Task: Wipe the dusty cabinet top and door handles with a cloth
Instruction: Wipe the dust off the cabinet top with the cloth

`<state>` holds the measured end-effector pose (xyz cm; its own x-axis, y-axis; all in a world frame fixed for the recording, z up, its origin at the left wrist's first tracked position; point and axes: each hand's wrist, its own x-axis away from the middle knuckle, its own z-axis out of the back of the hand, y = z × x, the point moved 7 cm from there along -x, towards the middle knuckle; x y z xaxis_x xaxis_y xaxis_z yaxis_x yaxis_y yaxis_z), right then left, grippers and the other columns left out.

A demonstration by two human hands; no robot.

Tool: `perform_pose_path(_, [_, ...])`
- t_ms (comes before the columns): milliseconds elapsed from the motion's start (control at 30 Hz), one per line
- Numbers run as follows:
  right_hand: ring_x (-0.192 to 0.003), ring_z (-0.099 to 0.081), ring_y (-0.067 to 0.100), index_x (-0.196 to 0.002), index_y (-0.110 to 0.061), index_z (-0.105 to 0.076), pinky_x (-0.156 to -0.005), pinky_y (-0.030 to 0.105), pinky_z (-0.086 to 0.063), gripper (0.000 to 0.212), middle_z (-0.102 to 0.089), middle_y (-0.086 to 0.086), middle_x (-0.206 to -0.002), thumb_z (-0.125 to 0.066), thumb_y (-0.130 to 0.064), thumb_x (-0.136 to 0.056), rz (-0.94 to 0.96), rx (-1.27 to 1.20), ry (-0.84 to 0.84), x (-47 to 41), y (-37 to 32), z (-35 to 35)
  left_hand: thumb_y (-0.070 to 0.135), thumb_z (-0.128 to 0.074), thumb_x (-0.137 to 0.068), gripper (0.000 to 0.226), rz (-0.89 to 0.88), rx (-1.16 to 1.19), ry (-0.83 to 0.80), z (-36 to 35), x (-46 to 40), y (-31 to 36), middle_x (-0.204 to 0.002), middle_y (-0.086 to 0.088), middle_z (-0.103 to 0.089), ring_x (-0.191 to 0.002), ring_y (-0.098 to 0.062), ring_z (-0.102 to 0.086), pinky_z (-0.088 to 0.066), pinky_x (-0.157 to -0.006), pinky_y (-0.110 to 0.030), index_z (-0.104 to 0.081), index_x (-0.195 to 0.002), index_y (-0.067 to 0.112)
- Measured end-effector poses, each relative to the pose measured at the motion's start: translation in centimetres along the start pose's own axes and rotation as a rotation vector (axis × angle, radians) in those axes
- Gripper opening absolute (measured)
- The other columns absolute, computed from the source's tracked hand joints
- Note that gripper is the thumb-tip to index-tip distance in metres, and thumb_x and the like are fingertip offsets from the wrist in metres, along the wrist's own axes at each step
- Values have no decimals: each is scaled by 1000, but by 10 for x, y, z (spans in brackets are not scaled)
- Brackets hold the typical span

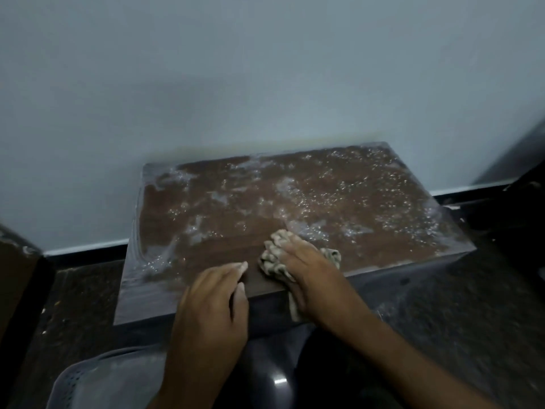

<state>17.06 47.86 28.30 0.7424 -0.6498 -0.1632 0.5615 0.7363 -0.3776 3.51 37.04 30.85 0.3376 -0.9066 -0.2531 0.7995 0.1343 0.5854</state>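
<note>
A low brown cabinet top [295, 190] stands against the pale wall, covered with white dust and glinting specks over its far and right parts. A darker, cleaner patch lies near the front edge. My right hand [303, 267] presses a crumpled beige cloth [274, 261] flat onto the top near the front middle; a strip of cloth hangs over the front edge. My left hand [215, 296] rests on the front edge just left of the cloth, fingers loosely curled, holding nothing. The door handles are not in view.
A grey perforated plastic basket [97, 382] sits at the bottom left below my arm. A dark speckled floor [457, 305] surrounds the cabinet. A brown piece of furniture [17, 276] stands at the left edge. A black skirting strip runs along the wall.
</note>
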Motion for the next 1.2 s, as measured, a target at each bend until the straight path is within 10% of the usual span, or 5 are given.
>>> perform_pose_path(167, [-147,-30,18,-144,-19,-49,-124,30,-16,50,-41,3,-155,-60,-16,-95,-280,47,170,-3,46,42,39,-45,-94,40,-62,-57,-6,-15,1,22,-119,13,-66,-113,-6,-56,-47,-97,-27,-69,-121,21])
perform_pose_path(333, [-144,-35,19,-137,-20,-58,-120,37,-27,51,-48,1,-150,-65,-22,-86,-35,-29,2,-1,-11,12,22,-53,-94,30,-1,-112,48,-22,-24,30,-118,5,-67,-112,-15,-59,-48,-97,-31,-69,-118,15])
perform_pose_path(567, [-148,-29,17,-144,-18,-50,-122,28,-9,48,-39,-2,-156,-56,-14,-97,-296,-10,213,1,67,46,13,-62,-92,26,-17,-134,3,-37,-30,38,-115,9,-68,-110,-9,-58,-47,-92,-22,-72,-115,18])
perform_pose_path(700, [-132,-51,30,-125,-12,-65,-117,38,-31,46,-60,8,-135,-70,-5,-80,-107,-44,47,-5,9,14,9,-57,-93,27,15,-100,46,-37,-42,36,-114,6,-65,-104,-13,-58,-47,-90,-25,-67,-117,16])
perform_pose_path(1200, [-141,-40,25,-134,-12,-59,-121,35,-27,40,-51,9,-147,-55,-8,-94,37,-73,72,-32,20,17,14,-48,-98,33,162,-68,25,-20,-64,27,-123,5,-62,-108,-13,-60,-43,-88,-21,-59,-129,21])
